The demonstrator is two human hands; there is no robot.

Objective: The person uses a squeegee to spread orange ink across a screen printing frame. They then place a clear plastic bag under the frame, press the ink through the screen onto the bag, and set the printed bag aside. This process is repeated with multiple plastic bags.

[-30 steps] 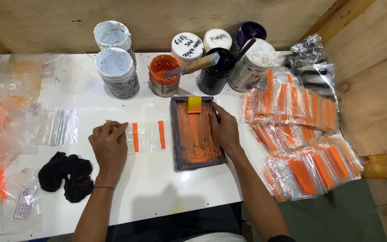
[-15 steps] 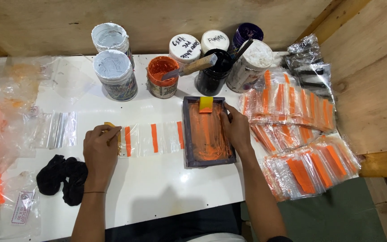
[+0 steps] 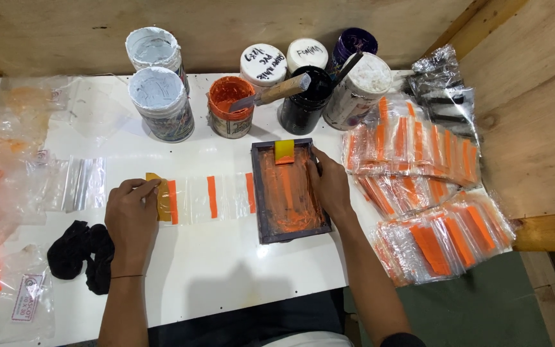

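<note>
A small dark-framed printing screen smeared with orange ink lies flat on the white table. A small yellow squeegee rests at its far end. My right hand presses on the frame's right edge. To the left of the screen lies a row of clear plastic bags, each with an orange printed stripe. My left hand lies on the row's left end, fingers on a yellowish piece under the bags.
Paint tubs stand along the back: two white-crusted, an open orange one with a spatula, a black one and lidded ones. Stacks of printed bags fill the right side. Blank bags and a black rag lie at left.
The screen has shifted to the right along the bag row under my right hand, uncovering another orange stripe. My left hand has stayed at the row's left end.
</note>
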